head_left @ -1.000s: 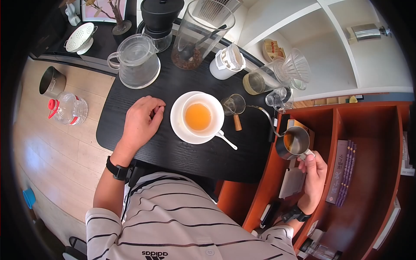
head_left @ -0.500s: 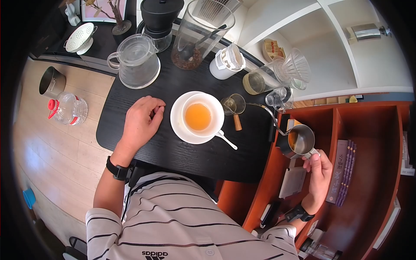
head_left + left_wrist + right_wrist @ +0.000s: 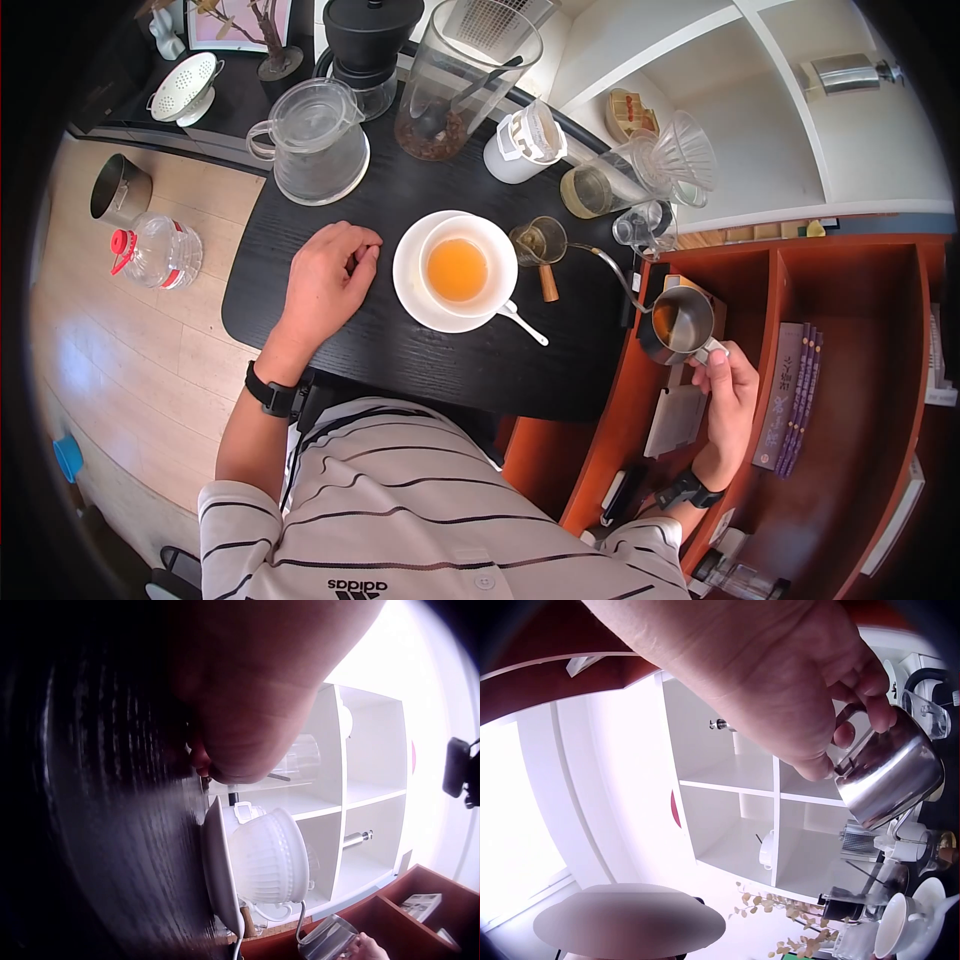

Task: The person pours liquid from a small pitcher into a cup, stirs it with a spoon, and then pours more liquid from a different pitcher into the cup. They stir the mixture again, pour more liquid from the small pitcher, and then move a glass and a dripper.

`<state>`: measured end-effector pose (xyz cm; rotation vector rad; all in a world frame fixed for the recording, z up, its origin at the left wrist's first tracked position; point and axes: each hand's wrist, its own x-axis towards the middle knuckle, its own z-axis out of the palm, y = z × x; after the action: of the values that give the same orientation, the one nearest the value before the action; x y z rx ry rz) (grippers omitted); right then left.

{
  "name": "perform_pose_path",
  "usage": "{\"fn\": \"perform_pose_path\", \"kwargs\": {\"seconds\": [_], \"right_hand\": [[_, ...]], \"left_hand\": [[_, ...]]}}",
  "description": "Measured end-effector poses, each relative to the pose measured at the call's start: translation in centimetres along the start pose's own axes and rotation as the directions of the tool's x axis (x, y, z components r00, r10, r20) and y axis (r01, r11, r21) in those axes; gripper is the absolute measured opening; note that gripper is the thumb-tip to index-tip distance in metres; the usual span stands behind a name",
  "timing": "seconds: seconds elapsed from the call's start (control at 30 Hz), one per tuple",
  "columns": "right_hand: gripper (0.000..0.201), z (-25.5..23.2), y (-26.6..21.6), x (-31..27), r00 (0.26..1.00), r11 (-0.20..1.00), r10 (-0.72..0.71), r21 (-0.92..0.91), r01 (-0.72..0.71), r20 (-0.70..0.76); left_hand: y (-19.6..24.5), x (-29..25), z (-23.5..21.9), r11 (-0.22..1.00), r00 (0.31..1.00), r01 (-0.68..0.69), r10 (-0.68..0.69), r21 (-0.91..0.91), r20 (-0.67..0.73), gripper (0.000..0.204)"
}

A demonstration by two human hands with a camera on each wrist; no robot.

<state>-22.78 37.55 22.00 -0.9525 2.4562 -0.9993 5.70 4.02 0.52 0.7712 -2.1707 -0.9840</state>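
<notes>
The right hand grips the handle of a steel gooseneck pitcher, held past the table's right edge, tilted, with liquid inside. Its thin spout reaches toward a small glass pitcher with a wooden handle. In the right wrist view, fingers curl round the handle of the steel pitcher. The left hand rests on the black table, fingers loosely curled, holding nothing. Beside it a white cup of orange liquid stands on a saucer with a white spoon.
Along the table's back stand a glass server, a tall glass vessel, a black grinder, a white canister and a glass dripper. A red-brown shelf lies right. A water bottle stands on the floor.
The steel pitcher and right hand moved right and tipped differently, then came back left toward the earlier place. The left hand has stayed still.
</notes>
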Motion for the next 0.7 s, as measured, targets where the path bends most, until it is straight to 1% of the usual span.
{"fn": "perform_pose_path", "kwargs": {"seconds": [0.4, 0.57, 0.7], "right_hand": [[0.037, 0.40, 0.48, 0.49, 0.998, 0.998, 0.054, -0.011, -0.054, 0.022], [0.037, 0.64, 0.97, 0.73, 0.996, 0.997, 0.077, 0.028, -0.078, 0.038], [0.036, 0.92, 0.92, 1.00, 0.995, 0.996, 0.084, 0.005, -0.085, 0.051]], "left_hand": [[0.16, -0.03, -0.03, 1.000, 1.000, 0.005, -0.005, -0.002, -0.006, 0.008], [0.03, -0.03, 0.01, 1.000, 1.000, -0.003, 0.003, 0.002, -0.010, 0.008], [0.07, -0.01, -0.03, 1.000, 1.000, -0.003, 0.003, 0.001, -0.008, 0.008]]}}
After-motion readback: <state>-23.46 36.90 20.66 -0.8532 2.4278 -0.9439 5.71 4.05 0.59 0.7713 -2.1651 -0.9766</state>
